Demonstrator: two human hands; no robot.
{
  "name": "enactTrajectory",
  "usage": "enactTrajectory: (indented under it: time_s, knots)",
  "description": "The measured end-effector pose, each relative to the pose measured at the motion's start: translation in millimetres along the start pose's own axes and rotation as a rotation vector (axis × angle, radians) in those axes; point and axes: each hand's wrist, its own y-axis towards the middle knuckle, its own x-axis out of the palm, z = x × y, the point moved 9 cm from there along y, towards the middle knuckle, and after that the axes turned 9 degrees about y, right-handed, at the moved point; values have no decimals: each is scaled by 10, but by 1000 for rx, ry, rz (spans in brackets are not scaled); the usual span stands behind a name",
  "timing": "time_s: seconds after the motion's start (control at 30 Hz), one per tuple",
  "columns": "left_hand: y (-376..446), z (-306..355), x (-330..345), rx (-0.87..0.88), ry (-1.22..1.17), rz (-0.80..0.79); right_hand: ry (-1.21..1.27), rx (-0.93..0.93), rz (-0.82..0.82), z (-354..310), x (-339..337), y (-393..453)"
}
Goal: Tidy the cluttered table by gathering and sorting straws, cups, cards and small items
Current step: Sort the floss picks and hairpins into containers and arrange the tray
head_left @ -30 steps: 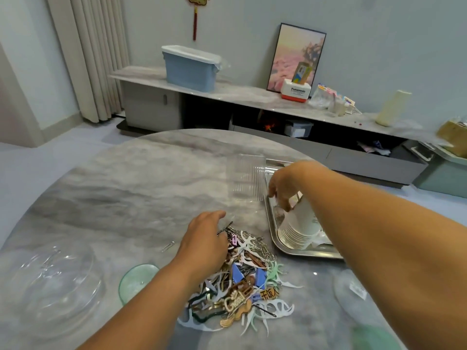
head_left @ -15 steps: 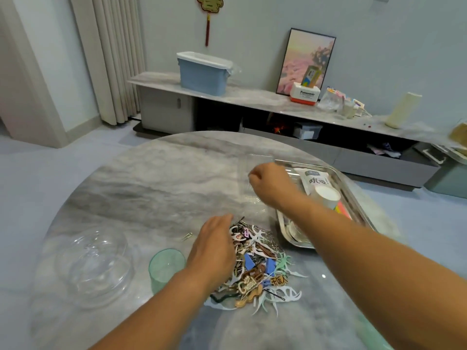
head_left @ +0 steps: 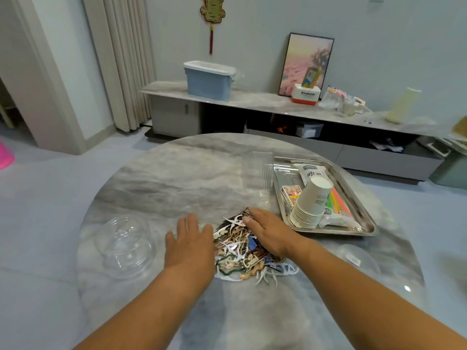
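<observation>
While cups (head_left: 312,203) and straws (head_left: 338,202) already sit in the tray (head_left: 364,223) at right, both flat hands, left hand (head_left: 189,245) and right hand (head_left: 270,232), flank the unsorted pile (head_left: 242,251) at frame centre.

Your two hands, left hand (head_left: 190,245) and right hand (head_left: 269,229), flank one heap of small items (head_left: 240,248); one cup stack (head_left: 311,202) and one tray (head_left: 364,229) beyond your right fingers; one clear dome (head_left: 123,245) left of your left fingers.

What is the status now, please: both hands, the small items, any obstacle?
Left hand open, flat beside pile of small items. Right hand open, resting on the pile. Metal tray close at right.
</observation>
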Motion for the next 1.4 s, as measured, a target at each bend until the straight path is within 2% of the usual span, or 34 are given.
enactTrajectory:
  time_s: [0.07, 0.17, 0.27, 0.4, 0.53, 0.63, 0.73, 0.83, 0.93, 1.0, 1.07, 1.13, 1.17, 1.2, 1.27, 1.4]
  knots:
    - [-17, -125, 45, -23, -2, -87, -17, 4, 38, 44, 32, -70]
    - [10, -217, 46, -38, -80, -112, 7, 17, 117, 102, 13, -168]
    - [154, -290, -171, -59, -238, 8, 63, -19, 137, 24, 70, -208]
    - [461, -469, -474, -124, -508, 215, 120, -107, 59, -156, 291, -214]
    - [781, -612, -245, -215, -697, 249, 182, -99, 97, -104, 147, 9]
    - [995, -648, -104, -212, -650, 292, 180, -53, 95, -21, 29, 286]
    - [1232, -611, -136, -163, -439, 314, 104, -62, 39, -59, 64, 441]
    - [1454, -574, -125, -114, -318, 224, 18, -181, -34, -206, 227, 373]
    - [1497, -565, -8, -83, -327, 132, 25, -276, -100, -303, 360, 172]
    - [1372, -572, -46, -125, -383, 237, 43, -285, -94, -319, 329, 50]
    - [1092, -558, -201, -153, -425, 482, 85, -252, -20, -275, 223, -51]
    - [728, -423, -311, -42, -460, 726, 173, -179, 90, -163, 80, -173]
    - [581, -347, -286, 16, -467, 767, 230, -140, 138, -91, 12, -241]
    - [478, -293, -204, 54, -482, 738, 288, -107, 179, -24, -41, -327]
    - [412, -243, 59, 62, -526, 566, 371, -55, 254, 118, -112, -509]
    - [424, -229, 508, 21, -429, 290, 435, 74, 407, 415, -63, -893]
